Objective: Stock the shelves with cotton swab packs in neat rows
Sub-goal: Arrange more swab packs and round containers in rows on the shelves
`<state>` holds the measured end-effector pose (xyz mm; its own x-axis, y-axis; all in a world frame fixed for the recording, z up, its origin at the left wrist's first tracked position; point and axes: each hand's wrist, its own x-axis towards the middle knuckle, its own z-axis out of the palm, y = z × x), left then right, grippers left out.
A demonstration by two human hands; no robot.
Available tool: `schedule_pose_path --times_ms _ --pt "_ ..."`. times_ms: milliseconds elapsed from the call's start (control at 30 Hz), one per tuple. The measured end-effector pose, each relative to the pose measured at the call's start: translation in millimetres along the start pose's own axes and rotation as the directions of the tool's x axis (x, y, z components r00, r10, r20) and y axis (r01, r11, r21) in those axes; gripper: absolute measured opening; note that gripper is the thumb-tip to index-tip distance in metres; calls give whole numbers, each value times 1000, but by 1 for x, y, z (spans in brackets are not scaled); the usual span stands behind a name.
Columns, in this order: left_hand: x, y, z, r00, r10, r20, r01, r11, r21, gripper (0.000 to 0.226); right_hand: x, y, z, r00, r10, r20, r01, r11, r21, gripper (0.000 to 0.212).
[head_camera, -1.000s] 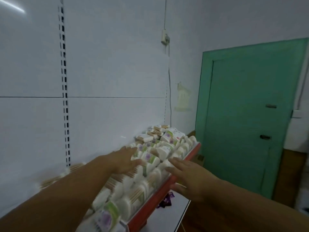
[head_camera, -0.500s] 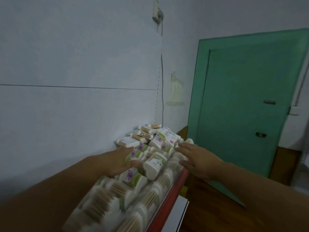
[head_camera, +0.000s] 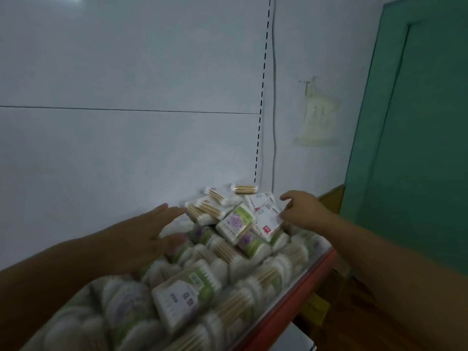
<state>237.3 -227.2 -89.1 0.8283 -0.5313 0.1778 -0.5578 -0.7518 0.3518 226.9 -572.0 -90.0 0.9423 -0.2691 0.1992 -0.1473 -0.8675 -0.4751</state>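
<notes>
Cotton swab packs [head_camera: 202,282] fill the shelf [head_camera: 307,285], which has a red front edge. They stand in rough rows near me and lie in a loose heap [head_camera: 228,214] at the far end. My left hand [head_camera: 152,231] reaches over the rows with straight fingers, its fingertips beside a pack of wooden-stick swabs [head_camera: 206,210]. My right hand [head_camera: 302,210] is at the heap's right side. Its index finger and thumb touch the edge of a white pack with red print [head_camera: 266,215].
A white back panel with a slotted upright [head_camera: 260,122] rises behind the shelf, and a cable [head_camera: 274,97] runs down beside it. A green door [head_camera: 417,148] stands to the right. The corner of a lower white shelf [head_camera: 296,340] sticks out below.
The camera has moved closer to the far heap. Both hands have moved forward along the shelf, the right one from the front edge to the white red-printed pack.
</notes>
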Motion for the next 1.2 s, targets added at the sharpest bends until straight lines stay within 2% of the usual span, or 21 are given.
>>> schedule_pose_path --times_ms 100,200,267,300,333,400,467,500,567,633,667,700,733,767,800,833,900,1033,1133,1200 --pt "4 30 -2 995 18 -100 -18 1000 -4 65 14 11 -20 997 20 72 -35 976 215 39" --pt "5 53 -4 975 -22 -222 -14 987 -159 50 17 15 -41 999 15 41 -29 930 366 23" --pt "6 60 -7 934 -53 -353 -46 962 -268 32 18 10 -50 999 22 -27 -3 824 567 22" --pt "6 62 -8 917 -94 -388 -64 924 -376 27 17 3 -52 999 25 -47 14 741 672 22" --pt "6 65 -9 915 -153 -374 -67 855 -514 27 16 -6 -51 998 18 -57 32 644 765 21" --pt "9 76 -6 956 -236 -175 21 648 -762 48 6 -33 -42 998 -39 -45 57 435 899 16" --pt "17 91 2 969 -247 10 130 476 -870 60 -8 -62 -23 988 -152 -27 72 299 952 15" --pt "23 97 7 971 -236 23 119 401 -908 57 -14 -74 -13 974 -223 -28 88 262 961 16" --pt "38 101 11 958 -279 -64 2 230 -973 38 -22 -85 1 930 -366 -38 127 222 967 19" --pt "47 97 8 896 -418 -151 -116 106 -987 13 -16 -77 4 904 -422 -60 186 264 947 19" --pt "49 94 7 866 -473 -162 -139 83 -987 6 -7 -66 4 914 -392 -101 259 375 890 18" --pt "50 91 6 848 -505 -160 -135 86 -987 7 6 -52 3 932 -335 -137 315 565 763 19" --pt "50 88 7 838 -527 -145 -109 100 -989 11 19 -36 3 949 -283 -137 311 774 551 27" --pt "50 84 8 829 -545 -126 -74 115 -991 14 32 -21 5 966 -246 -83 259 910 322 39" --pt "50 83 10 823 -559 -100 -36 125 -992 16 40 -8 9 978 -210 3 207 967 150 47" --pt "50 82 11 820 -568 -75 -4 127 -992 17 46 0 13 981 -179 79 175 983 55 50" --pt "53 82 12 803 -595 -42 44 129 -991 19 51 8 22 984 -144 100 141 989 44 47" --pt "53 79 9 793 -610 2 49 60 -997 13 55 15 21 990 -142 -15 142 970 199 32" --pt "47 76 5 830 -555 43 46 -8 -999 7 55 21 7 993 -117 -11 114 933 340 34" --pt "44 73 1 866 -498 43 14 -61 -998 19 53 25 -10 997 -75 -10 70 870 489 45"
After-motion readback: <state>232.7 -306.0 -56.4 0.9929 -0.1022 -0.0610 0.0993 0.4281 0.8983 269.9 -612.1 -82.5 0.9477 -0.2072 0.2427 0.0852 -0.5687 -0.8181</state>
